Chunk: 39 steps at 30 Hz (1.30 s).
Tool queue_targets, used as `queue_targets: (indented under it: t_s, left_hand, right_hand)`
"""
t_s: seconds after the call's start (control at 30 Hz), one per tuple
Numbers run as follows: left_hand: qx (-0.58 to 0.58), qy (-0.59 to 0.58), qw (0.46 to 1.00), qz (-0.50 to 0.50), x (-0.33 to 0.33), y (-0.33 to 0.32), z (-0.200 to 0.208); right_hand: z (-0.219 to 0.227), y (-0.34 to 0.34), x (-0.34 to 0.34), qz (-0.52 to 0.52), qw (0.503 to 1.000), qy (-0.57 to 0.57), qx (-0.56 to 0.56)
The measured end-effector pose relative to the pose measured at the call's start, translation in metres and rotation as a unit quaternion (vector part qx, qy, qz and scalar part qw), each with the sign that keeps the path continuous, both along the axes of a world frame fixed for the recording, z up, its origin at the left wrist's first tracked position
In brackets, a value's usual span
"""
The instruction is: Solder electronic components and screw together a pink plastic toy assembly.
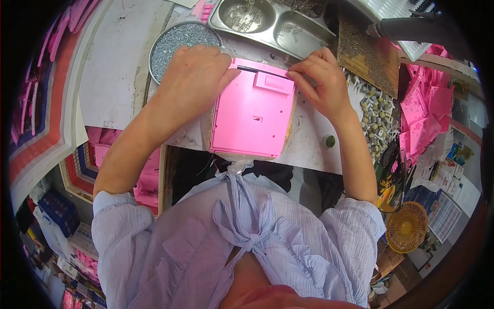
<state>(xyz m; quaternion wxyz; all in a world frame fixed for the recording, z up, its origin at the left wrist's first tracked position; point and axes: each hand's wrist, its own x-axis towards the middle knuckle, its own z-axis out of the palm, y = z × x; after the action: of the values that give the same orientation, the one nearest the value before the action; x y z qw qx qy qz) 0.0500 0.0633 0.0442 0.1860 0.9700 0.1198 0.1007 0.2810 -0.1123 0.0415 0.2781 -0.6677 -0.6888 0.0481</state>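
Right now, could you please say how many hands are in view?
2: left hand at the upper left of the pink case, right hand at its upper right.

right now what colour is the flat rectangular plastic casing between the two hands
The flat rectangular plastic casing is bright pink, showing best in the head view.

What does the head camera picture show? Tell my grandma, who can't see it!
A person's left hand and right hand touch the far corners of a pink panel above a pale worktop. Beyond it are small silvery pieces in a round dish and a silver compartment tray.
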Motion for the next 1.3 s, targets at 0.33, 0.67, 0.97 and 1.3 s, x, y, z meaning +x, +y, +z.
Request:
queue_targets:
  t_s: [0.33,0.67,0.97,1.3]
  left_hand:
    - [-0.135,-0.097,0.986,0.022,-0.008,0.001,-0.013]
    - [0.026,-0.042,0.999,0.024,-0.008,-0.009,-0.012]
    - [0.052,-0.006,0.989,0.137,-0.051,0.050,-0.026]
    - [-0.032,-0.064,0.977,0.202,-0.047,0.050,-0.026]
  right_hand:
    - [0.031,0.078,-0.009,0.060,0.997,-0.034,0.043]
    - [0.006,0.197,-0.068,0.265,0.942,-0.202,-0.044]
    - [-0.021,0.212,-0.072,0.180,0.955,-0.228,-0.063]
    - [0.045,0.051,-0.039,0.044,0.999,0.013,0.020]
